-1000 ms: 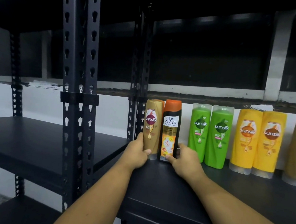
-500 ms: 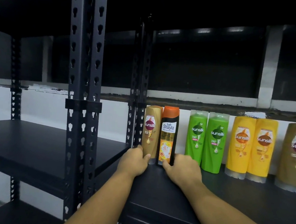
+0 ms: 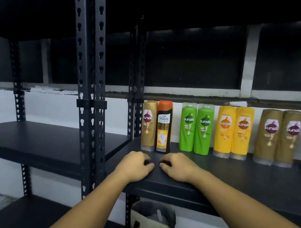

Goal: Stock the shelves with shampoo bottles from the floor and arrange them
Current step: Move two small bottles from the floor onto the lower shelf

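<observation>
The black metal rack (image 3: 88,74) fills the view, its shelf (image 3: 230,176) running from centre toward 3 o'clock. Along the shelf's back edge shampoo bottles stand upright in pairs. From 3 o'clock inward these are the brown pair (image 3: 269,138), the yellow pair (image 3: 224,131) and the green pair (image 3: 188,127). Last, the black Shayla bottle (image 3: 163,127) touches the gold-brown bottle (image 3: 148,125) beside the post. At 6 o'clock from these two, apart from them, the left hand (image 3: 133,166) and right hand (image 3: 179,167) rest on the shelf, fingers curled under and gripping nothing.
</observation>
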